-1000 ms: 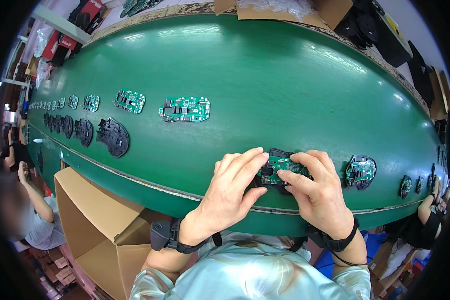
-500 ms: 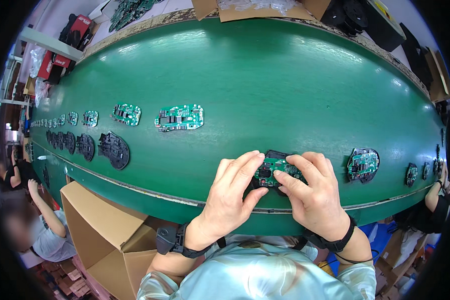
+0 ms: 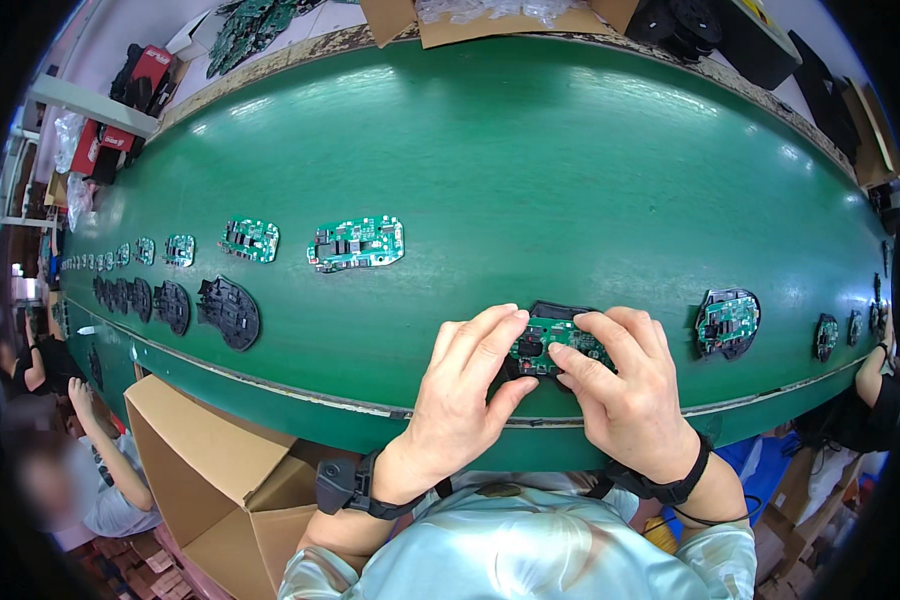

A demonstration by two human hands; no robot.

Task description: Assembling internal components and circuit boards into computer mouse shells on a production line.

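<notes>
Between my hands a green circuit board lies in a black plastic base, which looks like a computer mouse shell. My left hand grips the left end, fingertips at its far edge and thumb at its near edge. My right hand is closed over the right part, thumb pressing on the board's face and fingers at the far edge. These hands hide much of both pieces. Right of them, another black base with a board in it rests on the green work surface.
A row of loose circuit boards runs off to the left, with a row of black bases nearer me. More assembled pieces lie at the right. An open cardboard box stands at the lower left. Co-workers sit at both sides.
My hands keep the same grip on the board and base. The view has shifted slightly; the co-worker's raised hand at the left has moved a little.
</notes>
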